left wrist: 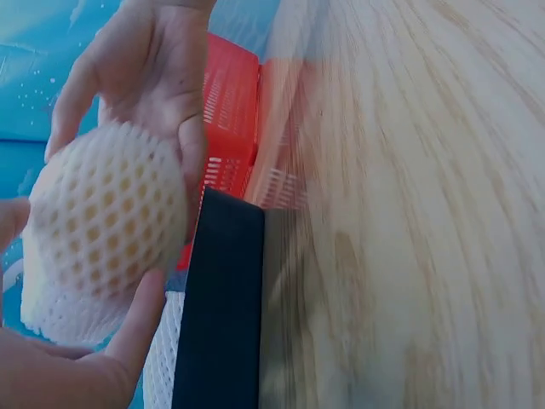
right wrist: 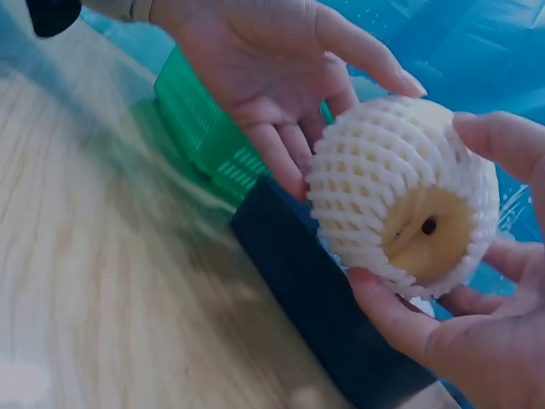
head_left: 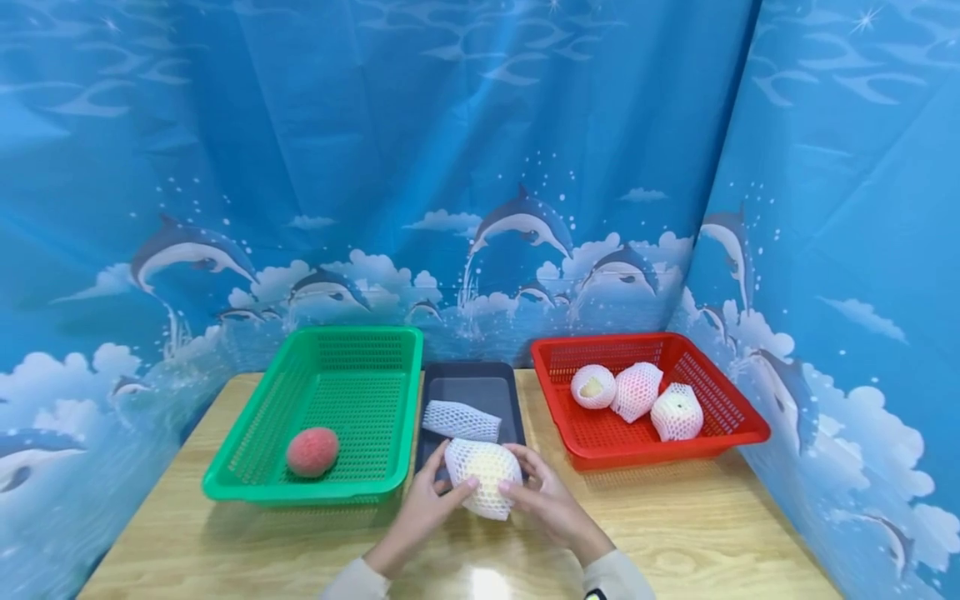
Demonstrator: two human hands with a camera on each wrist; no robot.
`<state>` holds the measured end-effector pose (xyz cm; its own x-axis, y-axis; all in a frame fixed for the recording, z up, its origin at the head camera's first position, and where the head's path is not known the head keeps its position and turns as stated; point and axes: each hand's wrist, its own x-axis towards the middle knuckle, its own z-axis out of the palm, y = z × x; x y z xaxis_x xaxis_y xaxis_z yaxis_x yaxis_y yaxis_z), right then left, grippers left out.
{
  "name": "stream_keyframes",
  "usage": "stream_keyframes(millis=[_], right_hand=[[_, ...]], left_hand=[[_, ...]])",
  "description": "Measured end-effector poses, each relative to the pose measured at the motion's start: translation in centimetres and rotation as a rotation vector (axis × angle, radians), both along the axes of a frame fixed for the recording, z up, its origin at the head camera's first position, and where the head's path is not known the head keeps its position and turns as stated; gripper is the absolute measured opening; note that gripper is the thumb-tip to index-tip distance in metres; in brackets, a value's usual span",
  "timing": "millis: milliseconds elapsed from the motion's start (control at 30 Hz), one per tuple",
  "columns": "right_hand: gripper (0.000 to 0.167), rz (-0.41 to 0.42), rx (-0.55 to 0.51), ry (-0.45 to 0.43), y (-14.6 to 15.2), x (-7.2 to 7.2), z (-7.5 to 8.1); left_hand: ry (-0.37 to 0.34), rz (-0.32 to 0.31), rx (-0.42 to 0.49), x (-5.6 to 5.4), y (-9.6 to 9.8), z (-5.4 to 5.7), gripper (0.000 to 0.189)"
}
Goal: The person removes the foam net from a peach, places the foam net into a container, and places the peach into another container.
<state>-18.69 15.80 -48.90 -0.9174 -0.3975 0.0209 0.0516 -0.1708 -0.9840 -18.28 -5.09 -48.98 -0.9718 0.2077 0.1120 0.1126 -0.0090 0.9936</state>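
Observation:
A round, pale yellow fruit (head_left: 489,473) in a white foam net sits between my two hands above the near end of the dark grey tray (head_left: 471,382). My left hand (head_left: 426,505) holds its left side, thumb on the net. From the opposite side my right hand (head_left: 549,502) grips it, thumb toward the front. In the right wrist view, the net (right wrist: 366,183) leaves one end of the fruit bare, with a small dark pit showing. Behind the fruit, an empty white foam net (head_left: 461,421) lies flat across the tray.
To the left stands a green basket (head_left: 414,392) with one reddish-pink, peach-like fruit (head_left: 312,452) inside. A red basket (head_left: 622,454) on the right contains three netted fruits (head_left: 636,392). Both baskets and the tray rest on a wooden table (head_left: 697,533), with a dolphin-print curtain behind.

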Motion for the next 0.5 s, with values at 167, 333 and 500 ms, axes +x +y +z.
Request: stream_keyframes(millis=[167, 333, 500], right_hand=[[0.068, 0.075, 0.031, 0.033, 0.5, 0.1, -0.4], [0.065, 0.087, 0.100, 0.062, 0.9, 0.5, -0.6], [0.063, 0.098, 0.137, 0.071, 1.0, 0.8, -0.9]], left_hand=[[-0.046, -0.087, -0.009, 0.2, -0.7, -0.5, 0.087], [-0.054, -0.135, -0.053, 0.5, -1.2, -1.1, 0.091], [-0.038, -0.162, -0.078, 0.8, -1.6, -1.6, 0.086]])
